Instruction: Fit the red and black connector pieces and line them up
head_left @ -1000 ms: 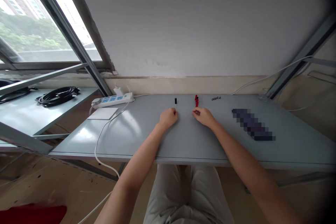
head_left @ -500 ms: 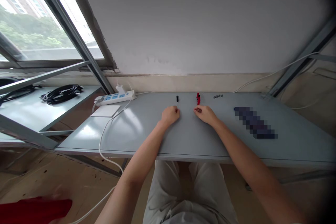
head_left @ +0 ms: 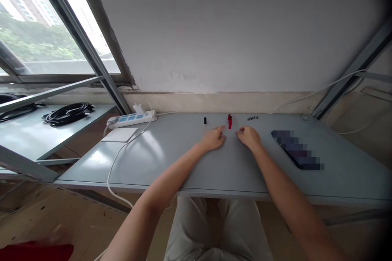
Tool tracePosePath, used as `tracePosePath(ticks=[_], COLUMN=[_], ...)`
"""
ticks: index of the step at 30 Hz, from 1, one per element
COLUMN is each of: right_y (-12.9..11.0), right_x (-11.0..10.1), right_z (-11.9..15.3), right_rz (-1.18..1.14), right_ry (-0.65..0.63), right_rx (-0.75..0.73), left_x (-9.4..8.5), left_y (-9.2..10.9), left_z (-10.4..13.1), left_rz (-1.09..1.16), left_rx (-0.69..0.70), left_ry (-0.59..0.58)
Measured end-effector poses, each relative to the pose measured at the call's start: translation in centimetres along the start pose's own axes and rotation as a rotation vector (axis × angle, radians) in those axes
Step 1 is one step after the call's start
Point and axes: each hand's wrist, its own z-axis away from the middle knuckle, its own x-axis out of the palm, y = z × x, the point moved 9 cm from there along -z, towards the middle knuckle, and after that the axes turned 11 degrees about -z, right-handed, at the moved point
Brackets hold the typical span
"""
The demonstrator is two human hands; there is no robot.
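Two hands (head_left: 213, 138) (head_left: 248, 136) | small red pieces (head_left: 230, 124) between them, slightly beyond

free: tabletop (head_left: 180, 130) between power strip (head_left: 131, 118) and black cylinder (head_left: 205, 120) | obstacle: red pieces (head_left: 230, 124) near left hand (head_left: 213, 138)

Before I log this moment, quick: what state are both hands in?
Left hand: index finger extended toward the red pieces; grip unclear.
Right hand: fingers curled; whether it holds anything can't be told.
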Motion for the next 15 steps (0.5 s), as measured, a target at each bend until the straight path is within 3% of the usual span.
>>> tracePosePath(ticks=[3, 7, 11, 15], right_y=[0.2, 0.5, 0.4, 0.3], right_x=[0.4, 0.8, 1.0, 1.0], right_z=[-0.3, -0.7, -0.9, -1.1], right_rz=[0.011, 0.004, -0.026, -0.045], right_ry=[0.001, 0.009, 0.040, 0.076], right_rx=[0.017, 0.051, 0.037, 0.017], left_x=[0.7, 1.3, 1.4, 0.8], left_y=[1.0, 1.3, 0.7, -0.5], left_z=[-1.7, -3.4, -4.3, -4.5], left_rz=[-0.056, -0.124, -0.134, -0.066], left_rx=[0.042, -0.001, -0.078, -0.172], left_ry=[0.060, 0.103, 0.081, 0.136])
